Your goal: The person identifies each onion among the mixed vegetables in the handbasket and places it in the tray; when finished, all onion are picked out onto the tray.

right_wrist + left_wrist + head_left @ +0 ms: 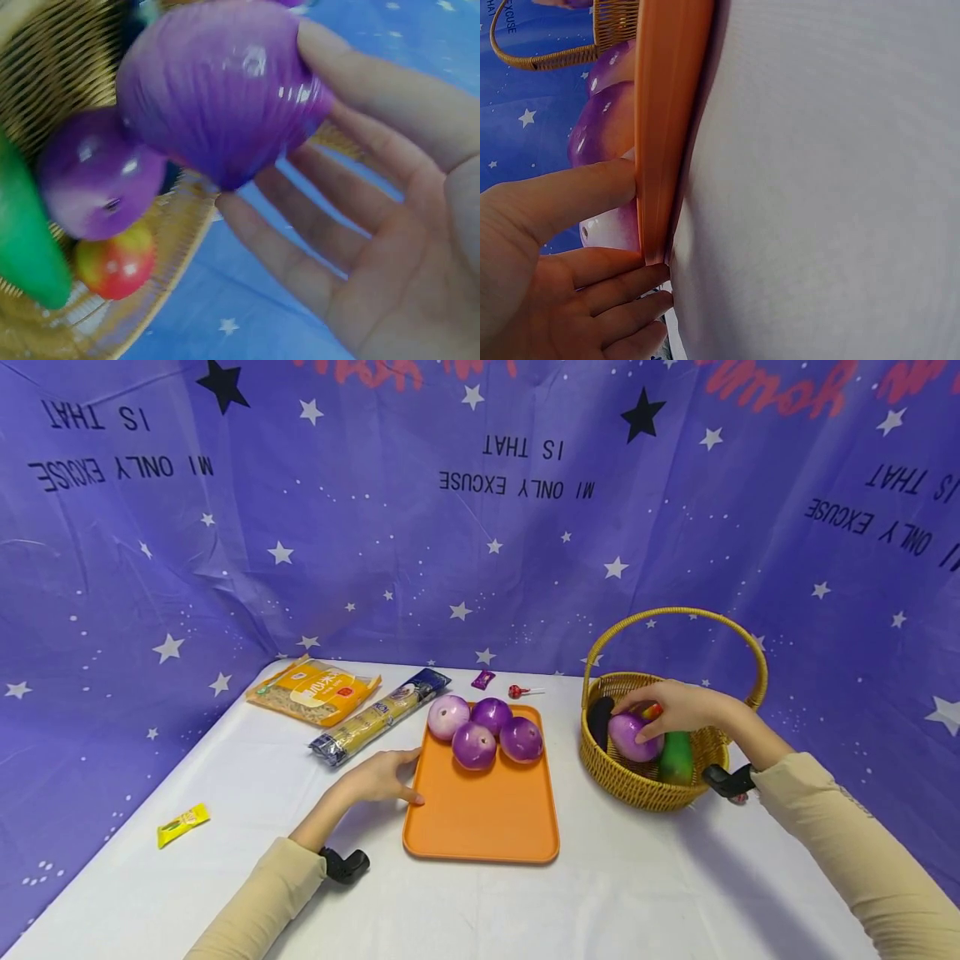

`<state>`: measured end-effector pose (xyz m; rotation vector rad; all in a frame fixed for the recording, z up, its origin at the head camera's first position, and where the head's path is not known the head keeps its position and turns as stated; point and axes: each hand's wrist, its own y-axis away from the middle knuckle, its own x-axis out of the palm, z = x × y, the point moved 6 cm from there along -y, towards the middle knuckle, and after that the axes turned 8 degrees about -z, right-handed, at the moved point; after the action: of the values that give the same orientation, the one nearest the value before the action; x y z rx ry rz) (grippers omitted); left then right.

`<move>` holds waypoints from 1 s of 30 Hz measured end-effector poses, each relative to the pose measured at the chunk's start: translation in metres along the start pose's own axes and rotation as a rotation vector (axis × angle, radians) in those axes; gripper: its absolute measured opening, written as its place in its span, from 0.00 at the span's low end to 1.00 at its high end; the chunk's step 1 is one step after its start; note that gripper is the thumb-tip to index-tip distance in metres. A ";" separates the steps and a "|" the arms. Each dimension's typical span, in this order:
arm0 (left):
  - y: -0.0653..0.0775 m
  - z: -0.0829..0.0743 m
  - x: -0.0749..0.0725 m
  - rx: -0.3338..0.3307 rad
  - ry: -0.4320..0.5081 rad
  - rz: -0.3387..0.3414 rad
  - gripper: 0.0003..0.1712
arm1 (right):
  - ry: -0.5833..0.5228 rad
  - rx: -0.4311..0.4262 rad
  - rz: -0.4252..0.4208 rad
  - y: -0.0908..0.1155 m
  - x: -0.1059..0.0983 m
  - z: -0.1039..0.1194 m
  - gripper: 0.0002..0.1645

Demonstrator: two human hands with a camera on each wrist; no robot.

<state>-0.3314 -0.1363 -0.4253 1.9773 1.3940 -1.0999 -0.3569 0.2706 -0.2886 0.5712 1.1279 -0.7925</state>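
My right hand (678, 703) holds a glossy purple onion (630, 742) at the wicker basket (633, 787) on the right. In the right wrist view, thumb and fingers grip the ridged onion (217, 90) near its pointed end. Behind it another purple onion (97, 172), a red-yellow fruit (116, 262) and a long green vegetable (26, 232) lie in the basket. My left hand (378, 777) touches the left rim of the orange tray (480, 818), thumb and fingers extended along its edge. Several purple onions (474, 746) sit together at the tray's far end.
Left of the tray lie a pasta packet (382, 718) and an orange food bag (315, 691). A yellow wrapper (183, 825) is at far left. Behind the tray are a purple candy (483, 679) and a red lollipop (515, 692). The basket's tall handle (675, 611) arches over it.
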 end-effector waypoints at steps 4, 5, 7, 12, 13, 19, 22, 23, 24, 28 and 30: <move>0.000 -0.001 0.000 0.009 0.003 -0.001 0.53 | 0.028 -0.030 -0.155 0.010 -0.007 0.017 0.30; 0.000 -0.001 0.000 0.008 0.003 -0.001 0.53 | 0.034 -0.042 -0.194 0.013 -0.007 0.022 0.29; 0.000 -0.001 0.000 0.010 0.001 -0.003 0.53 | 0.040 -0.102 -0.265 0.017 -0.005 0.034 0.28; 0.001 0.000 0.000 -0.004 0.001 -0.003 0.52 | 0.046 -0.240 -0.389 0.024 0.011 0.059 0.31; 0.001 0.000 0.000 -0.003 0.002 -0.004 0.52 | 0.033 -0.252 -0.402 0.025 0.015 0.063 0.31; 0.002 -0.001 0.000 -0.006 0.002 -0.002 0.52 | -0.081 -0.251 -0.446 0.028 0.043 0.083 0.34; 0.002 -0.001 0.000 0.003 0.001 -0.005 0.52 | -0.102 -0.262 -0.463 0.023 0.059 0.094 0.34; 0.002 -0.001 0.000 0.004 0.001 -0.006 0.52 | -0.104 -0.270 -0.463 0.020 0.064 0.099 0.34; 0.002 -0.001 0.000 0.005 0.001 -0.008 0.52 | -0.109 -0.272 -0.456 0.017 0.070 0.103 0.34; 0.001 -0.001 -0.001 0.005 0.003 -0.008 0.53 | -0.096 -0.282 -0.421 0.002 0.095 0.117 0.34; 0.001 -0.001 -0.001 0.006 0.002 -0.011 0.52 | -0.076 -0.294 -0.393 -0.006 0.106 0.124 0.33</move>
<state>-0.3300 -0.1364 -0.4238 1.9775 1.4058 -1.1095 -0.2689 0.1456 -0.3460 0.0704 1.2761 -0.9526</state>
